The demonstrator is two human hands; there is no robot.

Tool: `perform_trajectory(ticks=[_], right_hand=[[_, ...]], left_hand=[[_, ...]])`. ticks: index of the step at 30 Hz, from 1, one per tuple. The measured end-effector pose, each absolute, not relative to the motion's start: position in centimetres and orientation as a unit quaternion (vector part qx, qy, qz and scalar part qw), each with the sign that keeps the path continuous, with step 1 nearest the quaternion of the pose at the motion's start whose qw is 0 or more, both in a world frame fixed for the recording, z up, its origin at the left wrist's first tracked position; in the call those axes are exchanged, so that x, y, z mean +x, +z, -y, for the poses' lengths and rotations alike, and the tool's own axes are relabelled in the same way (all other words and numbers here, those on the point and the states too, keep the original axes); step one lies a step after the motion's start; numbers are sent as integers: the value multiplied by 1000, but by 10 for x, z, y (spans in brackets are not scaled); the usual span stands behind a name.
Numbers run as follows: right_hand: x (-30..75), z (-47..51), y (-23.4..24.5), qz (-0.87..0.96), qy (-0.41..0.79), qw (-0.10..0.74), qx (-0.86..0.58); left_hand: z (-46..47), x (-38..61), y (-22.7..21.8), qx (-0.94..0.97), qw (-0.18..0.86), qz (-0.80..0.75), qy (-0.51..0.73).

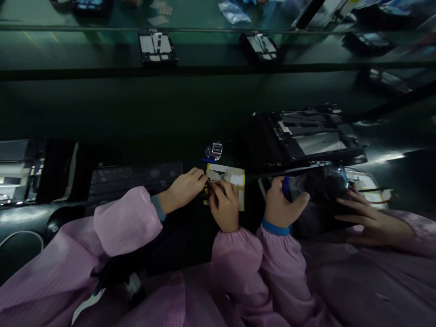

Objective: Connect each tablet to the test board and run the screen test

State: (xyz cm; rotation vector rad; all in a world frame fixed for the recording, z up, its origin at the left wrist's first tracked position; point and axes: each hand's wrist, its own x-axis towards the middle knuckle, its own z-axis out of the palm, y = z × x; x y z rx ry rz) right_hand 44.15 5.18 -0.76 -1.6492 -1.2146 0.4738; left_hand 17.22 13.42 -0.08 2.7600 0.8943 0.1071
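Note:
My left hand (187, 187) reaches in from the left, fingers closed together at the left edge of a small flat panel (240, 178) with yellow edging and a pale surface. Bent over the same edge, my right hand (225, 206) has its fingertips close to those of my left. Whatever the fingertips pinch is too small and dark to make out. Just beyond the panel sits a silver tally counter (214, 150) with a blue strip beside it. A dark speckled slab (136, 176) lies left of the panel, partly behind my left forearm.
At right, a co-worker's hands (284, 204) hold a black sheet-like panel (316, 195). Behind it rests a stack of opened device housings (313, 131). More housings stand at far left (20, 168). Opened devices (157, 47) sit on the ledge across the back.

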Motion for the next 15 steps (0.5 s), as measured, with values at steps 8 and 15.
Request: perform_trajectory(ticks=[8, 15], right_hand=[[451, -54, -11, 546, 114, 470, -684], [365, -52, -6, 682, 53, 309, -661]], left_hand=[[-134, 173, -3, 944, 118, -304, 44], [-135, 172, -2, 947, 107, -297, 51]])
